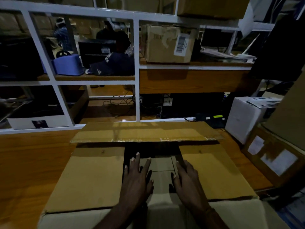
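**While both hands lie flat in the gap, the far flap waits ahead of them**

Head view: as the cardboard box (231, 212) sits on the table (33, 154) right in front of the person, its left flap (89, 179) and right flap (214, 176) are folded inward.

- The left hand (137, 179) lies in the dark gap between them, and the right hand (187, 179) touches the right flap's inner edge.
- Neither grip clamps anything; the fingers lie straight and apart.
- The far flap (145, 133) lies straight ahead of both hands, beyond the gap, with its long axis running left to right across their reach.
- The left fingertips are slightly nearer to it, so it probably gets pulled back next.
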A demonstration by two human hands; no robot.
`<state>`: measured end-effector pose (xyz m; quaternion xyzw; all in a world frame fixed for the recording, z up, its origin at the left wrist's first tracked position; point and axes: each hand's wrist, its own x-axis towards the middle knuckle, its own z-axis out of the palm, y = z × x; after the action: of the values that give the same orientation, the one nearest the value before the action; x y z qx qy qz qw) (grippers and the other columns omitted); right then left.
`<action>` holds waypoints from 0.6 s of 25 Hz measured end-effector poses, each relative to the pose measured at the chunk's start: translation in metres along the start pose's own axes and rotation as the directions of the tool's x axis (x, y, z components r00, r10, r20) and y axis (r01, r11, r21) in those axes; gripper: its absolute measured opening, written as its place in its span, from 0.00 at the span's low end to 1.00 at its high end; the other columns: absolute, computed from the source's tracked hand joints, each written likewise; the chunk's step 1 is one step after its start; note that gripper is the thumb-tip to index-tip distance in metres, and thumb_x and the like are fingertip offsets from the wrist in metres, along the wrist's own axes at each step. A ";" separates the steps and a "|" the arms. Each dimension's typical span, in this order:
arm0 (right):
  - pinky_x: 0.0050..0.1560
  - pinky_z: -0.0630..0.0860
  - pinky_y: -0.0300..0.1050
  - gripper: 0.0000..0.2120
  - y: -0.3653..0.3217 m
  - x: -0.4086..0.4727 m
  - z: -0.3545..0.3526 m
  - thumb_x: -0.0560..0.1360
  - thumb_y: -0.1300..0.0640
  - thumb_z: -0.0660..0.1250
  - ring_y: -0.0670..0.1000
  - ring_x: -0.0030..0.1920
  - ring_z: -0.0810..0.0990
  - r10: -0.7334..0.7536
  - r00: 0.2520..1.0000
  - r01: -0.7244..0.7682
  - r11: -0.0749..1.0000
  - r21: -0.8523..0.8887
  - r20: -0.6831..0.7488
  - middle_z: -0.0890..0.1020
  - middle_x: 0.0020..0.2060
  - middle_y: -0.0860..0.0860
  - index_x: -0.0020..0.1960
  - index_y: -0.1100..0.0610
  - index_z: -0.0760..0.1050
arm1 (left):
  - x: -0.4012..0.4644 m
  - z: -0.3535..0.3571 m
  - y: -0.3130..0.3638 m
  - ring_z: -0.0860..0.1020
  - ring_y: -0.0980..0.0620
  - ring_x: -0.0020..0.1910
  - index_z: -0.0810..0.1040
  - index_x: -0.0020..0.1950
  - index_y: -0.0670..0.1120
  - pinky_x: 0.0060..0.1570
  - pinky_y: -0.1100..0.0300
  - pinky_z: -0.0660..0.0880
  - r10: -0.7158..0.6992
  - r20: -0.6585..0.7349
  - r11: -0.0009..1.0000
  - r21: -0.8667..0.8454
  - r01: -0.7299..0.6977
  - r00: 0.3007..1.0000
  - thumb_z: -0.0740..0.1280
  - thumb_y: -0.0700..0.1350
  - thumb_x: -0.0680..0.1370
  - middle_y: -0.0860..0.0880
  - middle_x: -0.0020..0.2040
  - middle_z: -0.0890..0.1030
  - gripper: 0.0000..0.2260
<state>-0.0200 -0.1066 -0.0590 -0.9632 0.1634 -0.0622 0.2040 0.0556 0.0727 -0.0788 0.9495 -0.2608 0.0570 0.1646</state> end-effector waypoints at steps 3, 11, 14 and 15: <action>0.74 0.56 0.53 0.29 -0.001 0.028 -0.003 0.83 0.46 0.53 0.58 0.78 0.46 0.018 0.999 -0.023 0.990 -0.137 -0.038 0.44 0.80 0.52 0.80 0.49 0.48 | 0.034 0.002 -0.003 0.40 0.42 0.79 0.38 0.79 0.56 0.75 0.43 0.46 -0.059 0.072 0.995 0.087 0.052 0.996 0.58 0.56 0.81 0.44 0.78 0.33 0.34; 0.76 0.52 0.63 0.40 0.006 0.129 -0.005 0.79 0.52 0.63 0.61 0.76 0.31 -0.179 0.966 0.141 0.970 -0.197 -0.189 0.23 0.73 0.54 0.79 0.45 0.38 | 0.112 -0.003 -0.020 0.44 0.39 0.79 0.36 0.78 0.58 0.72 0.39 0.54 -0.054 -0.071 0.993 0.102 0.061 0.996 0.60 0.58 0.80 0.42 0.79 0.38 0.37; 0.75 0.55 0.64 0.44 0.001 0.170 -0.015 0.77 0.52 0.67 0.62 0.77 0.33 -0.205 0.943 0.143 0.960 -0.239 -0.263 0.26 0.74 0.57 0.80 0.44 0.39 | 0.150 -0.010 -0.026 0.43 0.38 0.78 0.32 0.77 0.60 0.72 0.39 0.56 -0.049 -0.073 0.992 0.113 0.057 0.996 0.61 0.56 0.79 0.43 0.78 0.31 0.40; 0.74 0.57 0.64 0.45 0.000 0.181 -0.016 0.76 0.52 0.68 0.62 0.77 0.35 -0.210 0.937 0.141 0.959 -0.248 -0.281 0.28 0.75 0.58 0.80 0.44 0.40 | 0.163 -0.011 -0.028 0.43 0.38 0.78 0.31 0.76 0.60 0.71 0.39 0.58 -0.056 -0.080 0.992 0.110 0.065 0.995 0.61 0.56 0.79 0.44 0.77 0.29 0.40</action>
<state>0.1470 -0.1744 -0.0344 -0.9697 0.1117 -0.2089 0.0603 0.2096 0.0217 -0.0445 0.9618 -0.2218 0.1032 0.1227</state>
